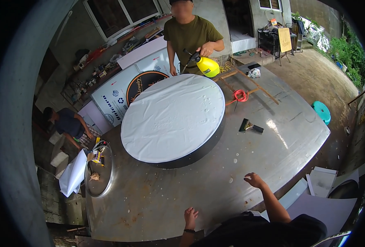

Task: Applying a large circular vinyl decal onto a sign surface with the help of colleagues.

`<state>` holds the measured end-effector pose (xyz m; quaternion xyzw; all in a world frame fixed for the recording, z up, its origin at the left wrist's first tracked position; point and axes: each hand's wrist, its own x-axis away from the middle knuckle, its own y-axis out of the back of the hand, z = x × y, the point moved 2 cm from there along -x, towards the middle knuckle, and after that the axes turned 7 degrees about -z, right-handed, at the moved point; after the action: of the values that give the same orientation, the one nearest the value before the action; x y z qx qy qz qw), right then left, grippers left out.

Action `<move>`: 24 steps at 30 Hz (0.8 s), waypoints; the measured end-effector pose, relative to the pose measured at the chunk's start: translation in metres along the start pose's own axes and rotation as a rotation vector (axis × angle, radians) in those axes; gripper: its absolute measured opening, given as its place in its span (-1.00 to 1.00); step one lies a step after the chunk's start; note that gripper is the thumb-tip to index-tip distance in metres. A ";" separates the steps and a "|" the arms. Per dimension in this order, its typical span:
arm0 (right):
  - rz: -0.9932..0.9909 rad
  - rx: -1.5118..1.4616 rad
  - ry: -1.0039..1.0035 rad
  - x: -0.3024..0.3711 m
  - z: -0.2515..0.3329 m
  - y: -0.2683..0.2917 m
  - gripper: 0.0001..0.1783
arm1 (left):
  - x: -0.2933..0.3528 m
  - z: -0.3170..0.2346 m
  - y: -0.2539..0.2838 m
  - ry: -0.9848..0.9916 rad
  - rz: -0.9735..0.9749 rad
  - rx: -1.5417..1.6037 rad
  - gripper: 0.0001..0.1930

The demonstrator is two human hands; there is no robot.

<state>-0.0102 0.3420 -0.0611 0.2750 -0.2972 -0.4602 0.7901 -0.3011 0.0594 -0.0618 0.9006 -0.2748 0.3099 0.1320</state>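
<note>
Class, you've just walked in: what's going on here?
The wearer's left hand and right hand look empty at the near side of the metal table. Opposite, a person in an olive T-shirt holds a yellow pump sprayer behind a round panel covered in wrinkled white sheeting. A squeegee lies to the panel's right.

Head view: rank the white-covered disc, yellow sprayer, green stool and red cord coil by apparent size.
1. White-covered disc
2. Yellow sprayer and green stool: too alike to rank
3. Red cord coil
</note>
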 end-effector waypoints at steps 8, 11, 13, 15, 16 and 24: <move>-0.032 -0.038 0.036 0.007 0.004 0.008 -0.61 | 0.007 -0.009 -0.019 -0.010 0.061 -0.009 -0.65; -0.045 -0.029 0.064 0.011 0.008 0.009 -0.63 | 0.008 -0.007 -0.024 -0.009 0.073 -0.007 -0.66; -0.068 -0.036 0.080 0.013 0.010 0.010 -0.64 | 0.009 -0.004 -0.027 -0.015 0.071 0.009 -0.68; -0.077 -0.051 0.094 0.015 0.009 0.009 -0.65 | 0.010 0.000 -0.029 -0.022 0.068 0.026 -0.70; -0.090 -0.065 0.104 0.016 0.010 0.009 -0.65 | 0.010 0.001 -0.030 -0.026 0.078 0.018 -0.70; -0.104 -0.115 0.144 0.019 0.022 0.013 -0.68 | 0.018 0.007 -0.030 -0.037 0.076 0.020 -0.71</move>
<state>-0.0112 0.3267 -0.0333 0.2765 -0.1983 -0.4960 0.7989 -0.2686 0.0736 -0.0576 0.8963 -0.3080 0.3008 0.1062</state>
